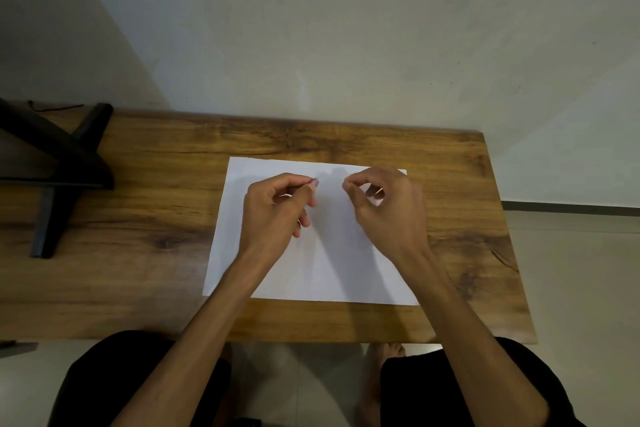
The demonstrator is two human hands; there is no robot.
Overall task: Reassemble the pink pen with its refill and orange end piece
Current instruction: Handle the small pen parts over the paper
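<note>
- While both hands hover over the paper (322, 274) on the table (145, 184), assembly looks mid-step, with parts apart and not yet mated.
- Left hand (277, 210): curled, thumb and forefinger pinching a small pinkish tip, probably the pen (314, 181), poking out toward 3 o'clock; rest of the barrel hidden in the fist.
- Right hand (384, 206): curled too, fingertips (346, 185) pinched at 9 o'clock as if around something thin; a pale sliver shows inside the curl, too small to say whether refill or end piece. Cannot tell what it grips, if anything.
- Gap between the two pinches: small, no contact.
- No orange piece visible anywhere on the paper or table; likely concealed in a hand.
- Risks, judged from this pose:
  - Misalignment at the pen's mouth, since so little of each part protrudes; could bend a thin refill.
  - Slip from a fingertip-only pinch; a dropped small part could roll off the paper toward the table edge at 6 o'clock.
  - Wrong order: fitting the end piece before the refill would force a redo.
</note>
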